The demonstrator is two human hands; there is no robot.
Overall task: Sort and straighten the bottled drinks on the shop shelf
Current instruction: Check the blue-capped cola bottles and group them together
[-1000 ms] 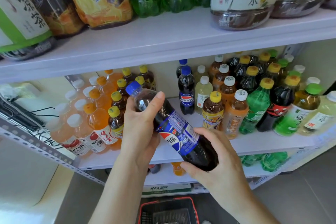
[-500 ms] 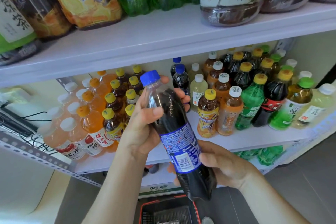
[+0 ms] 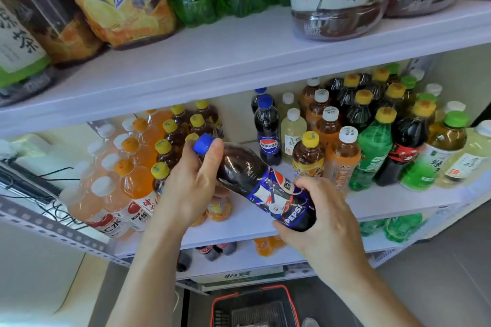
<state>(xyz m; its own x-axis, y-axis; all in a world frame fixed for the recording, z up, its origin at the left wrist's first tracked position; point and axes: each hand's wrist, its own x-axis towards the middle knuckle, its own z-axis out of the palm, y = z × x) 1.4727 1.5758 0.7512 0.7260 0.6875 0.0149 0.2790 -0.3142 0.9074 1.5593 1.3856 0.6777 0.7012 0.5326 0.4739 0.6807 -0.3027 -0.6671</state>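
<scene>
Both grips hold one dark plastic cola bottle (image 3: 245, 170) with a blue screw cap (image 3: 204, 143) and a blue Pepsi label. The bottle lies tilted between them, cap end up and toward the left, base down and toward the right, in the air in front of the white middle shelf (image 3: 393, 200).

The left grip (image 3: 191, 186) is closed round the neck and shoulder, thumb across the near side just under the cap, fingers behind. The right grip (image 3: 318, 218) wraps the lower end from below and from the right, its fingers curled over the label's edge and the base.

Just behind the left grip stand brown tea bottles with yellow caps (image 3: 170, 146), and left of those, orange drink bottles with orange and white caps (image 3: 135, 167). Beyond the bottle, between the two grips and further back, a second upright cola bottle with a blue cap (image 3: 267, 135) stands on the shelf. Right of it, above the right grip, stands a brown tea bottle with a yellow cap (image 3: 308, 156). Below both grips, on the floor, sits a red-handled shopping basket (image 3: 289, 297).
</scene>
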